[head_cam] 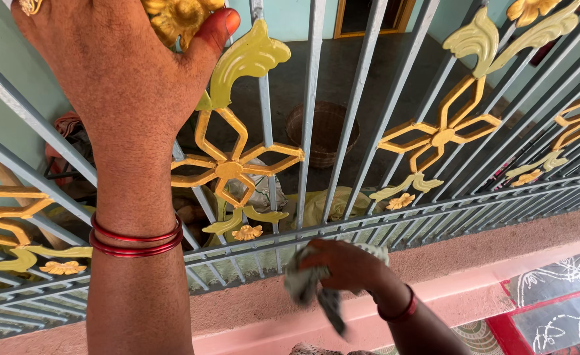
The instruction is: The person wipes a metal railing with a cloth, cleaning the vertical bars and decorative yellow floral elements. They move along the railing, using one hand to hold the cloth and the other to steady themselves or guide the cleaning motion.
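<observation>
Clutching a rag (306,279) bunched in closed fingers, the right hand (346,266) sits at 6 o'clock, against the grille's (369,223) lower rails. Rag: light, soft; grip bunched. Left hand (129,72) braces at 11, fingers curled on a flower ornament (178,16).

A woven basket (326,131) is seen beyond the bars; chalk-patterned floor tiles (559,299) are laid near right.

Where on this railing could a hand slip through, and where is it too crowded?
Widest gaps lie between the plain grey bars beside the yellow flower ornament. Low down, the short closely spaced bars near the right hand and its cloth leave little room. The left hand covers the upper left.
</observation>
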